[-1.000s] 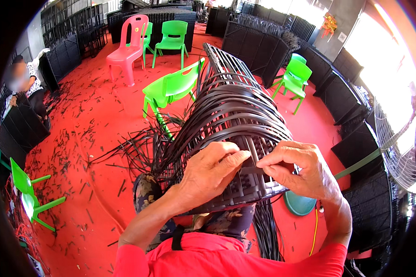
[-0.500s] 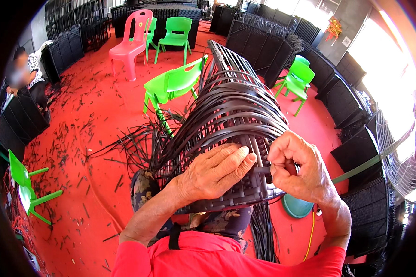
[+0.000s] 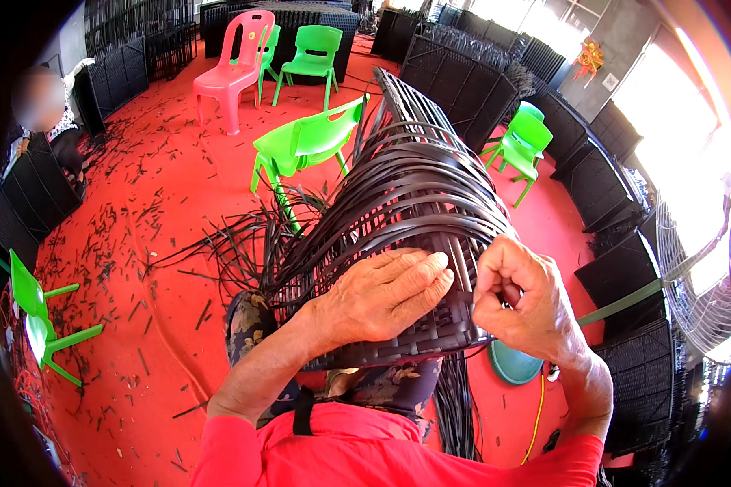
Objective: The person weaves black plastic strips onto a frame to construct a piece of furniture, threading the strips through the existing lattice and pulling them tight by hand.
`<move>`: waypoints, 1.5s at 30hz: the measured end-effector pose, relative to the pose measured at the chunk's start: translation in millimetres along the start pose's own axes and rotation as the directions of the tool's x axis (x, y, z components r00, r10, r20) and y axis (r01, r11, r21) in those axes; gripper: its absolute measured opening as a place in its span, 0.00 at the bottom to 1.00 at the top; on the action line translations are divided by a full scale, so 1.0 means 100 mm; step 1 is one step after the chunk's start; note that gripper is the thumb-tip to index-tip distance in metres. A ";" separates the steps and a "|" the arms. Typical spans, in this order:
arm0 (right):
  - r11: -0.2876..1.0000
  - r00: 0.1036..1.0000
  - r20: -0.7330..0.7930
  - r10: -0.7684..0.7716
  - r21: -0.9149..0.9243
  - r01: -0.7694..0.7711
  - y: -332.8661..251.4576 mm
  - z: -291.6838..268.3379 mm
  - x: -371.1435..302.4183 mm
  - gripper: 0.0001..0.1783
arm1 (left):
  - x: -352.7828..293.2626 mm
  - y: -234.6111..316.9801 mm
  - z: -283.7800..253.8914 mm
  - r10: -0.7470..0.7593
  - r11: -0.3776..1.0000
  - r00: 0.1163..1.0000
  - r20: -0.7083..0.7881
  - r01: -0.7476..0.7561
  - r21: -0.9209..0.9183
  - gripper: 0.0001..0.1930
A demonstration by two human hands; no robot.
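Across my lap lies a long black frame panel [image 3: 414,337], its near end closely woven from flat plastic strips. Many loose black strips [image 3: 418,183] arch over its upper side and trail off to the left. My left hand [image 3: 382,296] rests flat on the weave, fingers stretched out towards the right. At the panel's right edge my right hand [image 3: 524,296] is closed, thumb and fingers curled together. Whatever those fingertips pinch is hidden.
Green chairs [image 3: 313,138] and a pink chair [image 3: 234,73] stand ahead; another green chair [image 3: 45,325] is at left. Stacked black panels [image 3: 593,174] line the right. A wire fan [image 3: 694,268] stands there. A person [image 3: 45,114] sits far left. Strip scraps litter the red floor [image 3: 162,243].
My right hand has shifted very slightly down along the panel's edge and stays closed. My left hand stays flat on the weave. The view has tilted a little, and the far-left person leans differently.
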State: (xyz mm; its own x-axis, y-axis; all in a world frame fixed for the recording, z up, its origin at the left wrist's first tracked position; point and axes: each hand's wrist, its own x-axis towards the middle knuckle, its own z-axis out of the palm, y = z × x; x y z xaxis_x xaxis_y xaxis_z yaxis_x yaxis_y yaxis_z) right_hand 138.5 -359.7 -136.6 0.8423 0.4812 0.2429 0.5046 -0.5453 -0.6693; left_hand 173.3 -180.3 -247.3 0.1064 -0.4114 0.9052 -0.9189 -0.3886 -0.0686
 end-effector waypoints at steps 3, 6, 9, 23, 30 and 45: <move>1.000 0.999 0.031 -0.029 0.000 0.029 0.01 0.02 0.01 0.10 | 0.02 0.02 0.01 0.008 1.000 1.000 -0.020 -0.008 0.030 0.15; 0.935 0.987 -0.071 0.141 0.338 -0.109 0.04 0.05 -0.01 0.10 | -0.05 0.02 0.08 -0.004 0.999 0.997 -0.072 0.007 0.042 0.15; 0.947 0.988 -0.087 0.125 0.306 -0.093 0.08 0.06 -0.05 0.10 | -0.08 0.02 0.20 -0.035 0.999 0.988 -0.149 0.036 0.006 0.15; 0.984 0.989 0.041 0.141 0.105 -0.144 0.20 0.06 -0.08 0.07 | -0.08 0.25 0.04 -0.473 0.847 0.880 0.038 0.466 -0.256 0.11; 0.993 0.994 0.019 -0.105 -0.044 0.106 0.22 0.05 -0.10 0.06 | -0.09 0.28 -0.04 -0.549 0.750 0.836 0.014 0.500 -0.433 0.07; 0.781 0.909 0.171 -0.380 -0.467 0.415 0.03 0.21 0.09 0.09 | -0.66 0.45 -0.04 -0.723 -0.071 0.505 0.470 0.623 -0.779 0.10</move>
State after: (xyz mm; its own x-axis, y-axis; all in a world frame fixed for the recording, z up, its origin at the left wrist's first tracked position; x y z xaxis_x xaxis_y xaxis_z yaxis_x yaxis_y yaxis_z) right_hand 143.6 -342.9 -151.0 0.5414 0.7620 0.3553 0.8318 -0.5471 -0.0942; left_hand 123.8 -167.3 -308.6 0.8973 -0.3147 0.3096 -0.1641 0.4133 0.8957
